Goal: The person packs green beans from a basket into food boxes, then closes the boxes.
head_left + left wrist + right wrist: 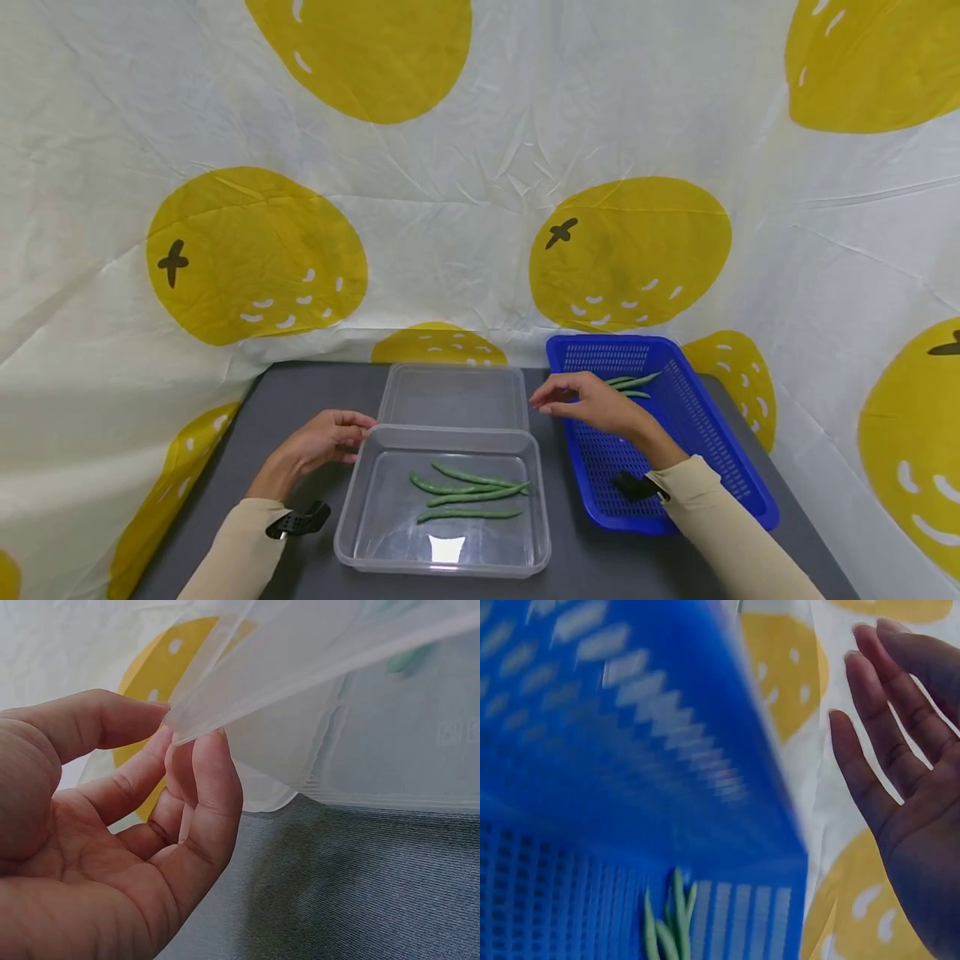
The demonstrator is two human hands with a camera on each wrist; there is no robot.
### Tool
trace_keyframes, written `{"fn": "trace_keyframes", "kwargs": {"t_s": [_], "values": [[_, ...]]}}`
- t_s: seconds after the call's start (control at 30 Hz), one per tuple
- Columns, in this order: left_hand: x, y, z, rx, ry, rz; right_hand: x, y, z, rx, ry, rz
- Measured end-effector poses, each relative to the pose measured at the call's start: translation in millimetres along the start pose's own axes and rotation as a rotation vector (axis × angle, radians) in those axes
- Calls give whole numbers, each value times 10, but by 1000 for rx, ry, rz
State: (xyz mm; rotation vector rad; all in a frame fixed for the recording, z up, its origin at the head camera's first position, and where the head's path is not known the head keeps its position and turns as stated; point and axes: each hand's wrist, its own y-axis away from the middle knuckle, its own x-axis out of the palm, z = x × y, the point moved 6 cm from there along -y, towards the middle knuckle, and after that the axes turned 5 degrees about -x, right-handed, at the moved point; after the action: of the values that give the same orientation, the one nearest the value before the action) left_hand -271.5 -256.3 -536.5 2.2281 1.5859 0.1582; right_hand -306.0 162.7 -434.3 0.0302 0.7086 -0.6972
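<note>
A clear plastic container (382,533) stands on the grey table with several green beans (468,514) lying in it. At its far left corner, my left hand (318,443) pinches the rim (247,709) between thumb and fingertips. My right hand (600,406) hovers over the left edge of a blue basket (712,417), its fingers loosely extended and holding nothing. A few more green beans (671,926) lie at the basket's far end, partly hidden behind the right hand in the head view.
Behind the container a flat translucent lid (453,396) lies on the table (315,387). A white cloth with yellow fruit prints (450,250) hangs along the table's back and sides. The basket's raised walls stand to the right of the container.
</note>
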Motion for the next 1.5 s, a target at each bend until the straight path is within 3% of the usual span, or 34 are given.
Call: {"fn": "trace_keyframes", "kwargs": {"t_s": [0.23, 0.47, 0.67, 1.0, 1.23, 1.5], "values": [[10, 6, -1, -4, -9, -11, -269, 136, -329, 101, -30, -107], [22, 21, -26, -3, -7, -6, -495, 297, -592, 151, 40, -180], [15, 17, -21, -10, -10, -15, -594, 401, -802, 168, 148, -170], [9, -7, 0, -12, -5, -23, -714, 630, -1172, 230, 184, -151], [28, 5, -4, -18, 2, -25, -729, 796, -1399, 341, 134, -143], [27, 8, -9, -10, -2, -20, -736, 934, -1488, 431, 134, -149]]}}
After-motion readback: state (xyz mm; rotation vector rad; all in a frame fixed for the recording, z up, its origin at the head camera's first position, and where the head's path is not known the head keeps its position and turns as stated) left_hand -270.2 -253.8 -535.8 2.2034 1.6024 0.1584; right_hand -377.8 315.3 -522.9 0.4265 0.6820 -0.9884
